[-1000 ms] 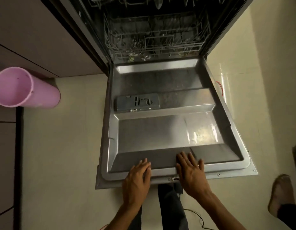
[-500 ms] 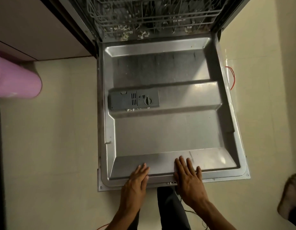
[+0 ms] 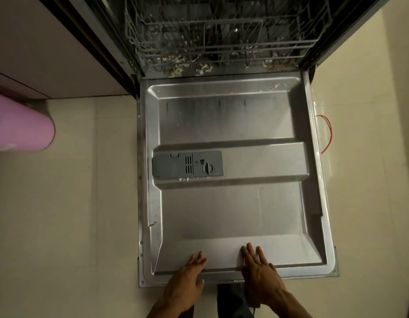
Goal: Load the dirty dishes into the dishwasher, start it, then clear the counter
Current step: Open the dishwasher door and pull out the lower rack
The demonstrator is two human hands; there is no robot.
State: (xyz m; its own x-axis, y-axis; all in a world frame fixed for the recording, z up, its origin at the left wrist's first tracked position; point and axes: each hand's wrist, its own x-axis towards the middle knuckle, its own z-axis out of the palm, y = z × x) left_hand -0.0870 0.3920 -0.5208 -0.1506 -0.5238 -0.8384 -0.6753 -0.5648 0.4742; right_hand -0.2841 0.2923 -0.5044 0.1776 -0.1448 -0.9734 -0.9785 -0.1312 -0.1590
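The dishwasher door [image 3: 233,212] lies fully open and flat, its steel inner face up, with a grey detergent dispenser [image 3: 187,165] on its left side. My left hand [image 3: 187,281] and my right hand [image 3: 259,271] rest flat, fingers straight, on the door's near edge, side by side. Behind the door the wire lower rack [image 3: 221,40] sits inside the tub, with scraps of food debris along its front. No dishes show in the rack.
A pink cylindrical bin [image 3: 20,125] lies at the left on the tiled floor [image 3: 68,214]. Cabinet fronts [image 3: 49,49] stand left of the dishwasher. A red wire [image 3: 328,134] loops by the door's right edge. My dark trouser leg [image 3: 231,301] is below the door.
The door has come down further toward me and fills more of the view. Both hands have stayed flat on its near edge. The pink bin has slid toward the left edge of view.
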